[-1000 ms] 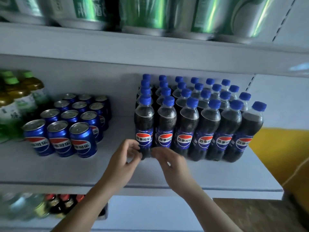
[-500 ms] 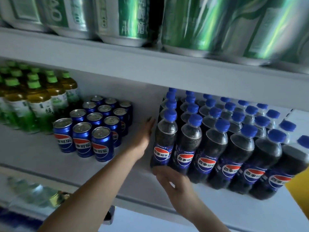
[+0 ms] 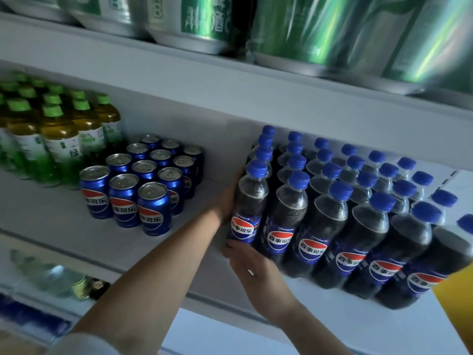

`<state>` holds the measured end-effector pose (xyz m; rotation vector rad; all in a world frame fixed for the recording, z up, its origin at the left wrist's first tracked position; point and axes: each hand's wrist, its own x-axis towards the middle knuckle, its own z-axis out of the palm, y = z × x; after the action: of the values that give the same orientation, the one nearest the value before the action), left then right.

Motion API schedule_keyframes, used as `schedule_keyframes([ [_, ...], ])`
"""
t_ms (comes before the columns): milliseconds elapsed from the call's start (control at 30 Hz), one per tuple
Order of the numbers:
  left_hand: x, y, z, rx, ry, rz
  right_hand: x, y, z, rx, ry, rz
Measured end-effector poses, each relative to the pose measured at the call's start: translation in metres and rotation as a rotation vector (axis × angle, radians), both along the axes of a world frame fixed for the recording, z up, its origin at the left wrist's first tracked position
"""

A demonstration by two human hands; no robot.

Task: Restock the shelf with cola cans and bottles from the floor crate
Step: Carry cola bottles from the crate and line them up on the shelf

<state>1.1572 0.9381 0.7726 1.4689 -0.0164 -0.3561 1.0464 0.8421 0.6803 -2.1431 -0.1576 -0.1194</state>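
While against left hand (image 3: 226, 204), 百事可乐 bottle (image 3: 252, 198).

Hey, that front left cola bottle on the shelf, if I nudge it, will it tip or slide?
Probably heavy: the front-left cola bottle looks full. Tall and narrow, so likely tippy if pushed high. Neighbouring bottles should brace its right side.
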Motion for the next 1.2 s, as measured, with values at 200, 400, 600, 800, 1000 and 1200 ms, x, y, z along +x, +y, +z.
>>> schedule_keyframes([
  [200, 0.008, 0.043, -0.042, 0.062, -0.130, 0.019, 0.002, 0.015, -0.004, 0.097, -0.041, -0.003],
  [400, -0.052, 0.111, -0.042, 0.126, -0.524, 0.115, 0.014, 0.054, -0.006, 0.294, -0.025, -0.019],
  [600, -0.063, 0.196, -0.063, 0.332, -0.797, 0.449, 0.027, 0.096, -0.011, 0.288, -0.030, -0.093],
  [800, 0.013, 0.312, -0.080, 0.470, -0.705, 0.413, 0.059, 0.158, -0.013, 0.297, 0.015, -0.205],
  [1000, 0.080, 0.339, -0.081, 0.311, -0.352, -0.150, 0.101, 0.203, -0.009, 0.472, -0.126, -0.233],
  [1200, 0.094, 0.314, -0.101, 0.064, -0.491, -0.090, 0.117, 0.219, -0.006, 0.640, -0.181, -0.283],
])
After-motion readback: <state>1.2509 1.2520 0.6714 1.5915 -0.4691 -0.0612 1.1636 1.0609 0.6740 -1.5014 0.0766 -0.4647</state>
